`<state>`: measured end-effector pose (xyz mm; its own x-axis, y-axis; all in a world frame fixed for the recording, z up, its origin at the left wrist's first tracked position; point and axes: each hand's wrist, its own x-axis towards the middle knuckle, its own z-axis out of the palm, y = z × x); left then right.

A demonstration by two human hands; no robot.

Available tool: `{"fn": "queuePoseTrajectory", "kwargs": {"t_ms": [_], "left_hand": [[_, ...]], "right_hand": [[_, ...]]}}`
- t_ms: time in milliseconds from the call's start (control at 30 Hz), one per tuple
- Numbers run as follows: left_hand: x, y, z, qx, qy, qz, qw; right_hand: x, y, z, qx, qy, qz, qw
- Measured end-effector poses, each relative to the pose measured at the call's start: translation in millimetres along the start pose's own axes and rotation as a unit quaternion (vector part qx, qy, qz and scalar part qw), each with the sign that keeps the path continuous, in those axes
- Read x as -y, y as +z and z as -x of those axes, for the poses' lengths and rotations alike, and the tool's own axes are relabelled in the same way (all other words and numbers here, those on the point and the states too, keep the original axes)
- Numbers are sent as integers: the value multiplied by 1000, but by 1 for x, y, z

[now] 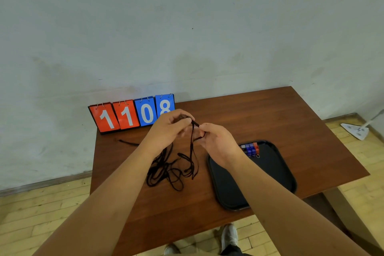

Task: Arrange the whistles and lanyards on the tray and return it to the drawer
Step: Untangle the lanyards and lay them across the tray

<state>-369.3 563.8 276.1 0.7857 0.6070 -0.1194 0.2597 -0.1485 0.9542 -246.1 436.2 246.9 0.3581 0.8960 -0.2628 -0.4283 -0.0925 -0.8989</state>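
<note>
My left hand (170,125) and my right hand (216,141) are raised above the brown table (270,114), both pinching one black lanyard (192,141) that hangs down between them. Its lower end runs into a tangled heap of black lanyards (166,169) on the table below my hands. A black tray (276,170) lies to the right. Several blue whistles and one red whistle (251,149) stand in a row at the tray's far end, partly hidden behind my right hand.
A flip scoreboard (128,115) reading 1108 stands at the table's back left against the wall. A single black cord (127,142) lies in front of it. A white mop head (356,131) rests on the wooden floor at right. Shoes (228,237) show below the table's front edge.
</note>
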Motion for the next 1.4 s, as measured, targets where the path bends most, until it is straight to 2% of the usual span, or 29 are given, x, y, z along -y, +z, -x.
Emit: {"fn": "queuePoseTrajectory", "kwargs": {"t_ms": [67,267,467,567,633,733,867,933,1033,1100,1167,1267,1400], "left_hand": [[1,-2,0,-12,-17,75,997],[18,-11,-5,-38,-69,199,977],[36,-10,1,-22,-112,223,968],[34,-5,6,-6,-115,245,963],[31,1,8,-11,-111,216,970],[25,10,9,-56,-100,182,977],[20,19,6,-151,-72,267,949],[19,31,6,-174,-52,300,936],[25,57,7,-176,-58,327,927],[35,77,8,-125,-70,282,949],[46,98,9,-47,-79,173,981],[62,122,11,-2,-87,64,994],[91,122,22,-56,-122,39,990]], "right_hand": [[-2,2,-2,2,12,-4,1000],[6,-5,-2,-64,47,141,987],[14,-19,-1,-48,45,288,955],[19,-25,-2,-41,37,318,946],[21,-28,-3,-33,33,312,949],[26,-36,-4,-15,34,332,943],[30,-61,-4,19,31,390,920],[31,-68,-5,30,30,363,931],[38,-63,-14,24,43,196,979],[47,-50,-21,31,59,51,996],[58,-37,-24,34,73,-40,996],[73,-25,-30,23,76,-83,993],[90,-32,-39,-15,32,-63,997]]}}
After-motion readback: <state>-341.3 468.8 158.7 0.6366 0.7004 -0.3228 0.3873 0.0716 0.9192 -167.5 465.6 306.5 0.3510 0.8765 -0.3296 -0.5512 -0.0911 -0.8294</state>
